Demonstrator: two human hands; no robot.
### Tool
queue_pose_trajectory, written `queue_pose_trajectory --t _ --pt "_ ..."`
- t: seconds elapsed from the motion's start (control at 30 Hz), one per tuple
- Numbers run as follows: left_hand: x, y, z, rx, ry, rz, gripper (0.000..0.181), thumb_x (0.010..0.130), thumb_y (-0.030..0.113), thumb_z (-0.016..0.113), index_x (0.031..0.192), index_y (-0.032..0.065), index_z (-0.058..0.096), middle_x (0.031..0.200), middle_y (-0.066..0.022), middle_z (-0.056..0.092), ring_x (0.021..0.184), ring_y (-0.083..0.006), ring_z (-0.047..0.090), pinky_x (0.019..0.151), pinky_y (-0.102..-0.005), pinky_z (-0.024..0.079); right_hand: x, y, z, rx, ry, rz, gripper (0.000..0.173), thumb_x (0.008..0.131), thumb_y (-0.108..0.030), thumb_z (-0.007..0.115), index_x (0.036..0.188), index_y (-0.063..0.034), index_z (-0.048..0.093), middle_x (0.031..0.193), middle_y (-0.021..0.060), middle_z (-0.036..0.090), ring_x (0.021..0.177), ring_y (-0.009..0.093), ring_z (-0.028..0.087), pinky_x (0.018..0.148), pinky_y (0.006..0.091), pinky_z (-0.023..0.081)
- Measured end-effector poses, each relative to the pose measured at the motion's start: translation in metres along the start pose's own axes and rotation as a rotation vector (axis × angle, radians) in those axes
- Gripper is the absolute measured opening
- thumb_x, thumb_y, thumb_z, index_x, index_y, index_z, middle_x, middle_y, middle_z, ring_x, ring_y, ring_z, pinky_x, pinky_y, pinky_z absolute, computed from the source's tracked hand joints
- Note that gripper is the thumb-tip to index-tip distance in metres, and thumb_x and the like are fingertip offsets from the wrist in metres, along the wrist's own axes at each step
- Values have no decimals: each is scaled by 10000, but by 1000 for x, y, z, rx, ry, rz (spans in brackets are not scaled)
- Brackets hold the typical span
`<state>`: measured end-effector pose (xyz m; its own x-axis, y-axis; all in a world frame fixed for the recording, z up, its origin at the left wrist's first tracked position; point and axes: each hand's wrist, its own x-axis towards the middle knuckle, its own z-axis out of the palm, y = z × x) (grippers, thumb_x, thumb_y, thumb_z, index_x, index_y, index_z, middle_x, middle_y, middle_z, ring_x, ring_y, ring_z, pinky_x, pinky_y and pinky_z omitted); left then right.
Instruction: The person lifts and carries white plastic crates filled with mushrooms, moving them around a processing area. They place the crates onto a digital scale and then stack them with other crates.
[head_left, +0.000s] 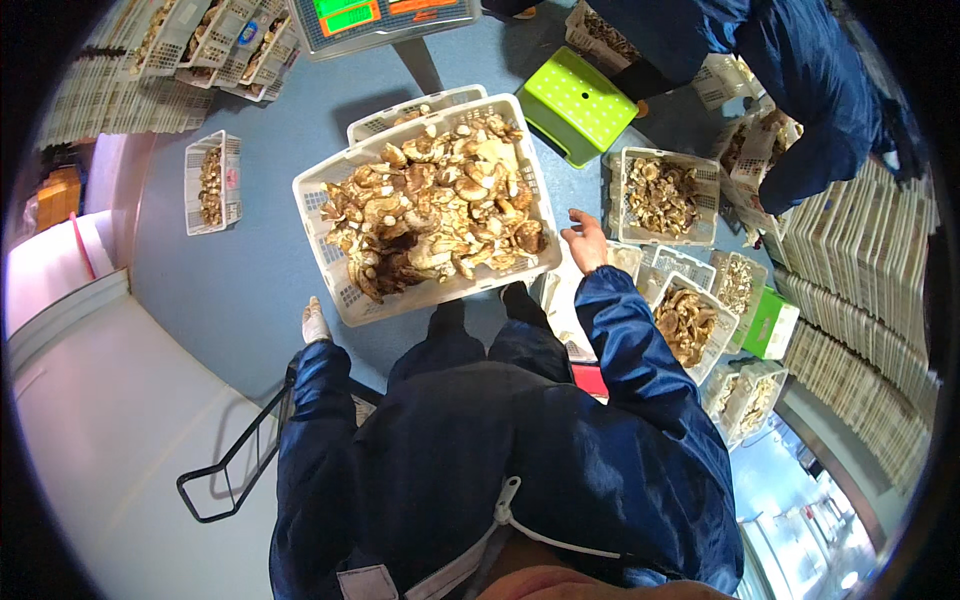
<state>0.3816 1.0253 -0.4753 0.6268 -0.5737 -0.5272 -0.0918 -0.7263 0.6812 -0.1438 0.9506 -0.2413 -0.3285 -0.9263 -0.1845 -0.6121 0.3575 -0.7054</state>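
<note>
Before me stands a white perforated plastic crate (349, 304) heaped with brown-capped mushrooms (442, 202), on top of another white crate (367, 127) that shows at its far edge. My left hand (316, 322), in a pale glove, is off the crate's near left corner and holds nothing visible. Bare, with fingers apart, my right hand (585, 241) is close beside the crate's right side; whether it touches the rim I cannot tell.
Beyond is a weighing scale (386, 37). A green step stool (577, 105) and mushroom crates (667, 236) stand right, near a person in blue (817, 90). Stacked crates (847, 225) line the right side. A small crate (214, 184) and black metal handle (225, 469) are left.
</note>
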Motion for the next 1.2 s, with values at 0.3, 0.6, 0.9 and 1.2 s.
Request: queue_pose_trajectory --t 0.3,0.6,0.9,1.2 --pt "-21 69 54 -848 -561 -74 465 832 365 422 1127 6 436 1044 -109 513 896 -231 512 763 -316 420 37 5 61 220 120 106 429 644 -210 566 1014 5 542 891 166 589 828 251 552 747 297 407" --pt "-83 163 10 -919 -565 -118 455 873 362 318 1110 -12 420 974 -109 533 840 -219 518 758 -316 427 25 -20 46 471 296 196 197 675 -152 507 738 13 592 632 115 561 572 185 493 553 303 381" --pt "-187 249 25 -637 -437 16 388 841 305 447 1026 -33 496 913 -109 554 790 -187 538 720 -283 451 -106 47 -63 871 508 460 166 718 -143 486 596 -33 513 540 13 414 483 132 366 473 256 320" --pt "-331 363 152 -555 -895 106 295 853 296 411 944 37 520 845 -78 552 710 -159 559 610 -280 483 -151 136 -198 1077 925 442 127 672 -142 523 604 -36 510 573 28 454 491 138 417 457 261 347"
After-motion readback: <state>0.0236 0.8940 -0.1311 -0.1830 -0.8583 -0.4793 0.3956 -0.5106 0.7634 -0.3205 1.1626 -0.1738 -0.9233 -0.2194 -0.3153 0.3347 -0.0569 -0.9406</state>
